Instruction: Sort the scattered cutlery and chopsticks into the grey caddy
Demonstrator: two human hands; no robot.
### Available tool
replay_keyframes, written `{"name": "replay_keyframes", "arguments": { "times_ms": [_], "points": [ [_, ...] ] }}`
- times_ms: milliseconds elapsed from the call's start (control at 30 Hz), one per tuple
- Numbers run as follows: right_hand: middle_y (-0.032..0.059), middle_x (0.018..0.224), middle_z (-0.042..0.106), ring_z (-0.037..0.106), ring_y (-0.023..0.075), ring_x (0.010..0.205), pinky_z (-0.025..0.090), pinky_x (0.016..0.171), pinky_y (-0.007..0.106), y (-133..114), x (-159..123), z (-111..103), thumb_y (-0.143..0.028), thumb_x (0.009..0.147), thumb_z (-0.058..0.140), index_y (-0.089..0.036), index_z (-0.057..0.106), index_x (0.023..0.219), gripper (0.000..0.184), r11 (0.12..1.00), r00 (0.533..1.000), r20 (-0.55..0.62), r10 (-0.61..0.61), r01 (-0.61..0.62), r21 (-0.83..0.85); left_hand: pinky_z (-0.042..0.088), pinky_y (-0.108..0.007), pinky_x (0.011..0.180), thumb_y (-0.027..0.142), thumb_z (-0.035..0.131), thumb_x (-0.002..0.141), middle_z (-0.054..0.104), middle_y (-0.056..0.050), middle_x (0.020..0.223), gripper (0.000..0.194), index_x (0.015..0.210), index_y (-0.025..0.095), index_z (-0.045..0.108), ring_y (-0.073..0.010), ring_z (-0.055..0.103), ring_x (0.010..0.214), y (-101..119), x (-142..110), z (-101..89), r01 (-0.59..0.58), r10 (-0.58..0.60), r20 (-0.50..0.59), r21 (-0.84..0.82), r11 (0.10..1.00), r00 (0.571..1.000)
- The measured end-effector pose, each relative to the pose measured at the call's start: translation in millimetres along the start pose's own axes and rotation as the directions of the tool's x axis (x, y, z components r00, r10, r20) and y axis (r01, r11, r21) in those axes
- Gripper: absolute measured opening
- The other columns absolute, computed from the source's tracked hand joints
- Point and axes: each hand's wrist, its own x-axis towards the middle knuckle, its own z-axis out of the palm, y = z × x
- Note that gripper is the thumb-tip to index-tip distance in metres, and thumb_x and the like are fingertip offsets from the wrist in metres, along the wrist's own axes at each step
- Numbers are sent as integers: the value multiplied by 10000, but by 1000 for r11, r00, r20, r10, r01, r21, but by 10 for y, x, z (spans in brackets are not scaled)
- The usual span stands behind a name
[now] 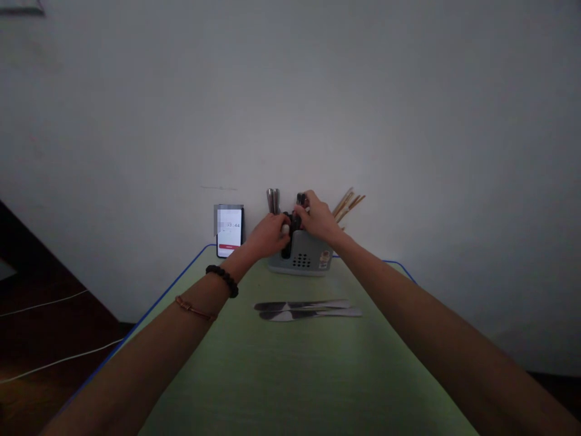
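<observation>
A grey utensil holder with round holes in its front stands against the wall at the back of the table. My left hand is closed at its left part, fingers curled at a dark object whose kind I cannot make out. At the holder's top my right hand pinches a black-handled utensil; its lower end is hidden. Metal cutlery handles rise behind my left hand. Several wooden chopsticks lean out on the right. Two table knives lie side by side in front of the holder.
A phone with a lit screen leans on the wall left of the holder. The green table has a blue edge and meets the wall at the back. White cables run below on the left.
</observation>
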Motion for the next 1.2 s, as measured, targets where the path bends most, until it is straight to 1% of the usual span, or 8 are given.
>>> {"name": "replay_keyframes", "arguments": {
  "times_ms": [133, 300, 433, 567, 700, 900, 1000, 1200],
  "points": [
    [45, 814, 630, 581, 152, 703, 419, 670, 270, 23, 40, 52, -207, 883, 435, -166, 475, 1015, 144, 996, 995, -91, -33, 40, 77, 467, -392, 859, 143, 537, 751, 602, -95, 962, 237, 983, 128, 583, -245, 531, 941, -18, -60, 25, 15, -20, -102, -51, 999, 995],
    [68, 870, 620, 576, 186, 824, 433, 777, 323, 125, 97, 89, -194, 802, 552, -160, 526, 931, 136, 991, 999, -5, 49, -49, -125, 440, -444, 914, 239, 524, 824, 526, -114, 1043, 189, 963, 147, 613, -267, 495, 1000, -67, -156, 99, -28, 34, -130, 46, 999, 991],
    [121, 1001, 593, 554, 224, 975, 419, 887, 368, 194, 79, 99, -149, 754, 590, -107, 502, 1100, 360, 977, 995, -42, 95, -101, -186, 436, -442, 934, 278, 557, 823, 454, -130, 1110, 360, 1148, 132, 508, -266, 474, 1050, -120, -259, 160, -61, 63, -210, 16, 998, 976],
    [171, 1111, 548, 545, 243, 1029, 419, 920, 381, 135, -9, 88, -132, 801, 516, -71, 483, 1186, 391, 971, 996, -16, 89, -90, -219, 417, -439, 964, 267, 559, 825, 429, -136, 1132, 376, 1163, 131, 464, -270, 440, 1108, -112, -335, 230, -68, 62, -266, -15, 998, 962],
    [190, 1159, 510, 503, 263, 1076, 404, 960, 396, -2, -268, 112, -115, 817, 467, -52, 489, 1210, 399, 964, 998, -25, -64, 55, -260, 413, -432, 964, 199, 541, 816, 431, -131, 1139, 377, 1180, 146, 461, -259, 441, 1114, -48, -391, 267, -40, 24, -302, -45, 998, 953],
    [182, 1232, 439, 400, 292, 1176, 355, 1013, 474, 89, -1099, 262, -182, 830, 485, -100, 454, 1260, 439, 933, 950, -176, -258, 199, -299, 387, -460, 965, 145, 519, 798, 443, -131, 1139, 386, 1178, 153, 452, -269, 418, 1123, 165, -702, 284, 53, -61, -498, -29, 998, 865],
    [162, 1210, 469, 420, 289, 1166, 384, 986, 495, 301, -1482, 326, -222, 858, 474, -140, 452, 1257, 408, 932, 963, -73, -260, 230, -279, 390, -453, 963, 150, 516, 802, 444, -138, 1135, 359, 1153, 140, 442, -264, 429, 1109, 272, -1007, 347, -31, 20, -412, -20, 999, 911],
    [140, 1128, 546, 500, 259, 1057, 421, 931, 437, 547, -1768, 382, -323, 896, 457, -158, 558, 1115, 292, 954, 989, 139, -45, 84, -287, 397, -453, 961, 256, 522, 847, 483, -127, 1157, 325, 1157, 166, 484, -266, 454, 1105, 338, -1381, 423, -42, 41, -8, -66, 997, 999]
  ]
}}
